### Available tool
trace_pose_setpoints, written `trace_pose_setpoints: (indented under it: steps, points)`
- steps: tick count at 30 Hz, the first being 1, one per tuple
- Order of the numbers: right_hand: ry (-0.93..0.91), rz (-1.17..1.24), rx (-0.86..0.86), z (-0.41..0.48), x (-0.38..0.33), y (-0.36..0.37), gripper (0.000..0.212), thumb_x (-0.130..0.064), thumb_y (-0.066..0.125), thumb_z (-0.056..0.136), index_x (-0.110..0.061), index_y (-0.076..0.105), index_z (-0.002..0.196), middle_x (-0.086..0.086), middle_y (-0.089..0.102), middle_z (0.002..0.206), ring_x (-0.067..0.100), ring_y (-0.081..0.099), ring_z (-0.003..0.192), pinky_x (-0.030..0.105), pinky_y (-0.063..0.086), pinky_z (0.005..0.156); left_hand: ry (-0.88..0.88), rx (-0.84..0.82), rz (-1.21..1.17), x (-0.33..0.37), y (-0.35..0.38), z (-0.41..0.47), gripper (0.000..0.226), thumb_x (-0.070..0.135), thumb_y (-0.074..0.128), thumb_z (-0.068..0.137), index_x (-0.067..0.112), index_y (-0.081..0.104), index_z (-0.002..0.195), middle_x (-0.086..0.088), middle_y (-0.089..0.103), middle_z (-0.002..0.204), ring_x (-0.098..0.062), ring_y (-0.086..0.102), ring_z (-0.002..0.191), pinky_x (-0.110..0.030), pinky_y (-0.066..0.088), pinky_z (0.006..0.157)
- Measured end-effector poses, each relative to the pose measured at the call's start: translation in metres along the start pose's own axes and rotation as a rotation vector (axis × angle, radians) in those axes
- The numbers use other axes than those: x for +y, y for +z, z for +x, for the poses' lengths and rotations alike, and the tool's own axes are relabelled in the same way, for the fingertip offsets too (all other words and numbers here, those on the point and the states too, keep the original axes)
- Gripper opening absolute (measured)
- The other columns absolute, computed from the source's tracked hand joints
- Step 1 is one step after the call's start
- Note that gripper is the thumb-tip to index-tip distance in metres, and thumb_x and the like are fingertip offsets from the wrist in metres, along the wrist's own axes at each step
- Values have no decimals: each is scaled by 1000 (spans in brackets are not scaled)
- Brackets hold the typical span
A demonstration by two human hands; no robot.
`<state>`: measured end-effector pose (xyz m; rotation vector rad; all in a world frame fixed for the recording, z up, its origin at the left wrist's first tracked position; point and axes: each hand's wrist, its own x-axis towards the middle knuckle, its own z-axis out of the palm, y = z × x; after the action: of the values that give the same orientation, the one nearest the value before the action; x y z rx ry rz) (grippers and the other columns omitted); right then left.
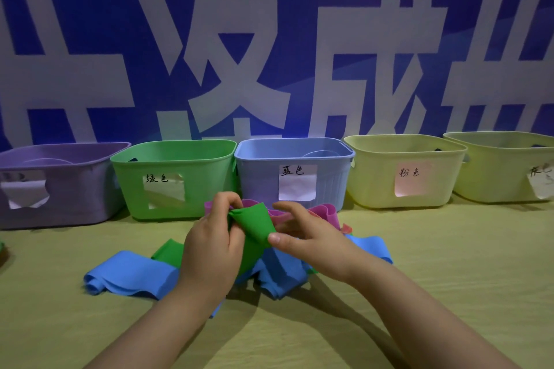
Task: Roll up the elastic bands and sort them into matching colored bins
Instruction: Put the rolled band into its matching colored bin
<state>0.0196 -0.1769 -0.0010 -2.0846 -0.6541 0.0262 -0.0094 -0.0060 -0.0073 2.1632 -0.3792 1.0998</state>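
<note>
A green elastic band (254, 226) is held above the table, partly curled into a cone. My left hand (211, 244) pinches its left top edge, and my right hand (302, 237) presses its right side with the thumb. The band's tail (168, 252) trails down to the table behind my left hand. Under my hands lie blue bands (132, 274) and pink bands (323, 214) in a loose heap. Behind stand a purple bin (60, 189), a green bin (174, 180), a blue bin (295, 172) and two pale yellow bins (404, 171), each with a paper label.
The bins stand in a row along a blue banner wall with large white characters. The rightmost yellow bin (506, 168) runs out of frame. The wooden table (449, 263) stretches toward me on both sides of the heap.
</note>
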Motion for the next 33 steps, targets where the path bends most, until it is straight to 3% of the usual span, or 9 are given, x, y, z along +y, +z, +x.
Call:
trace_pose_setpoints:
  steps: [4, 9, 13, 15, 18, 22, 26, 30, 33]
  points:
    - [36, 175, 31, 4, 6, 1, 47, -68, 45, 80, -46, 42, 121, -3, 60, 118, 9, 58, 108, 38, 45, 99, 15, 8, 0, 1, -1, 0, 23, 7, 38, 75, 22, 41, 91, 14, 33, 50, -6, 36, 42, -21, 17, 42]
    - [40, 192, 6, 4, 3, 4, 35, -36, 45, 95, -29, 43, 129, -4, 58, 120, 7, 59, 106, 33, 44, 101, -14, 5, -5, 1, -1, 0, 25, 6, 38, 74, 23, 39, 91, 14, 33, 50, -7, 35, 42, -21, 16, 43]
    - [10, 210, 93, 8, 4, 5, 13, -18, 57, 91, -30, 55, 97, 5, 64, 99, 13, 60, 90, 37, 48, 89, -28, -16, -9, 1, -1, 0, 25, 7, 37, 73, 24, 39, 91, 13, 34, 50, -6, 36, 43, -22, 16, 43]
    - [5, 220, 153, 11, 8, 5, 21, -9, 60, 87, -28, 53, 84, 5, 57, 81, 13, 52, 77, 35, 47, 76, -42, -14, -21, 0, 0, 0, 26, 7, 35, 72, 24, 39, 91, 12, 33, 50, -8, 35, 43, -24, 16, 43]
    - [1, 229, 226, 10, 5, 0, 28, 0, 58, 86, -26, 49, 80, -6, 44, 64, 0, 41, 56, 12, 36, 58, -58, -8, -11, -1, 1, 0, 27, 0, 38, 77, 22, 38, 92, 11, 34, 51, -9, 35, 44, -26, 16, 42]
    - [-36, 356, 420, 7, -5, -13, 28, 2, 53, 88, -26, 50, 87, -6, 48, 72, 5, 47, 62, 22, 41, 66, -151, -95, 38, -9, 2, 4, 39, -12, 48, 78, 16, 43, 105, 5, 53, 83, -22, 53, 68, -33, 36, 55]
    - [-151, 282, 526, 3, -14, -19, 32, -1, 54, 88, -33, 48, 92, -10, 56, 83, -1, 55, 69, 25, 49, 65, -165, -233, -35, -10, 2, 3, 54, -5, 52, 79, 23, 40, 124, 5, 52, 118, -7, 54, 95, -17, 38, 76]
    - [-257, 10, 522, -1, -18, -7, 37, -10, 65, 83, -42, 47, 87, -16, 60, 81, 0, 58, 79, 10, 42, 65, -23, -304, -125, 4, 2, -2, 53, 33, 56, 79, 48, 28, 121, 23, 45, 119, 7, 44, 108, -4, 31, 88]
    - [-288, 61, 431, -2, -22, 0, 36, -10, 71, 78, -41, 52, 81, -23, 63, 75, -2, 60, 77, 11, 41, 67, 31, -290, -158, 5, 4, -2, 55, 57, 48, 74, 46, 32, 125, 25, 49, 120, 11, 44, 110, -3, 32, 91]
